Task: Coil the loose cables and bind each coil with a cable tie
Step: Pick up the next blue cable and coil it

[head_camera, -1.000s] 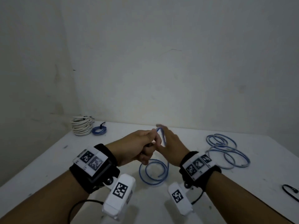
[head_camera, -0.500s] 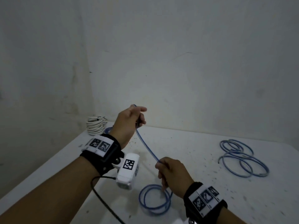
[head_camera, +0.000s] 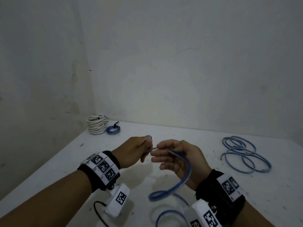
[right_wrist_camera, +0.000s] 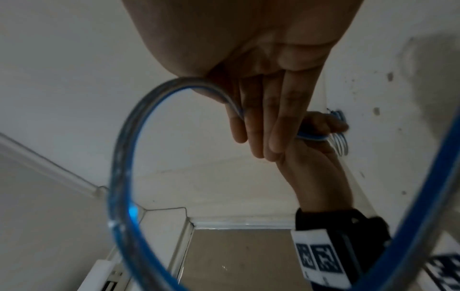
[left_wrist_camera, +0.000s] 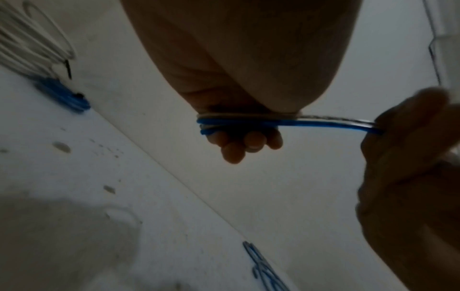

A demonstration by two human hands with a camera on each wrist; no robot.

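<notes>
Above the white worktop (head_camera: 213,202), the left hand (head_camera: 131,151) grips a few turns of blue cable (head_camera: 185,176) wound round its curled fingers (left_wrist_camera: 248,141) — the right hand (head_camera: 178,158), fingers nearly straight, pinches the strand and feeds it across. Coiling looks midway; slack trails below. Next comes another wrap — then a cable tie.

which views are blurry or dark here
Head view: dim, with the blue cable motion-smeared below the right hand. Left wrist view: soft, left hand shadowed. Right wrist view: the near cable loop is blurred.
</notes>
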